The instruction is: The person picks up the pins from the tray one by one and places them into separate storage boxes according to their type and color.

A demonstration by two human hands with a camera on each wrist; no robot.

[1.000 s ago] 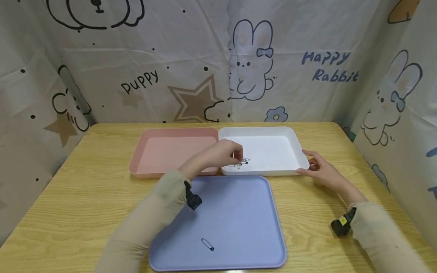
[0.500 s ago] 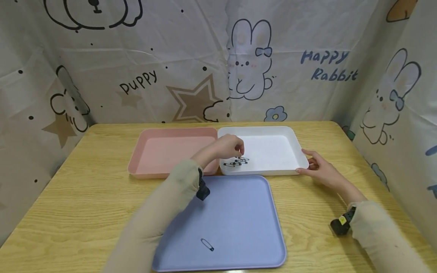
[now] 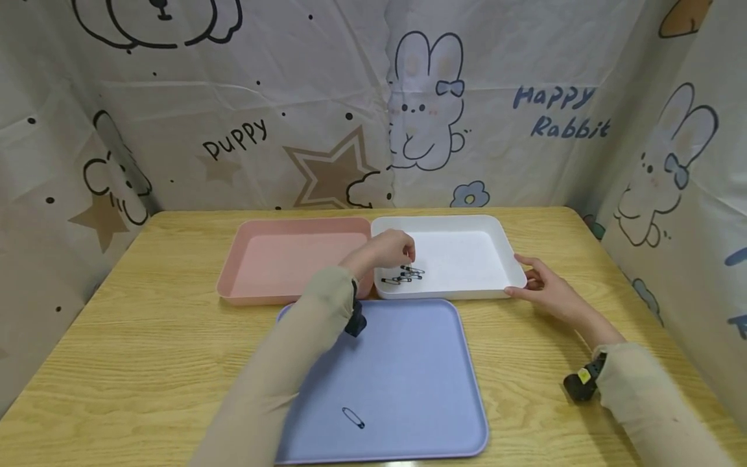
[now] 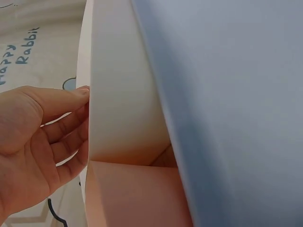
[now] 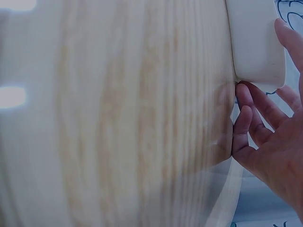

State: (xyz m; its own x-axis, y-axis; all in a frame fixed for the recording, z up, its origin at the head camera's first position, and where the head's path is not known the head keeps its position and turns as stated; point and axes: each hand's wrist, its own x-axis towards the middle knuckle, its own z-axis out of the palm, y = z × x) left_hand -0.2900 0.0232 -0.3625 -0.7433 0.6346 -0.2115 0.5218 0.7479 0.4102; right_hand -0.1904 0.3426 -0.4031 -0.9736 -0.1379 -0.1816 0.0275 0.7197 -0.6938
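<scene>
In the head view my left hand (image 3: 390, 249) is over the left part of the white tray (image 3: 467, 295), its fingertips pinching what looks like a safety pin just above the pile. Several safety pins (image 3: 403, 277) lie in a small heap below it. In the left wrist view the thumb and fingers (image 4: 71, 101) come together behind the tray's wall, which hides their tips. My right hand (image 3: 548, 292) grips the white tray's right end, thumb at the near corner and fingers at the side. One safety pin (image 3: 353, 418) lies on the blue tray (image 3: 408, 376).
A pink tray (image 3: 292, 301) stands against the white tray's left side. The blue tray lies in front of both on the wooden table (image 3: 134, 337). A printed cloth (image 3: 327, 97) hangs behind and at the sides.
My left hand has risen a little from the heap, uncovering more of the safety pins, and its forearm has swung right. The right hand keeps its hold on the white tray.
</scene>
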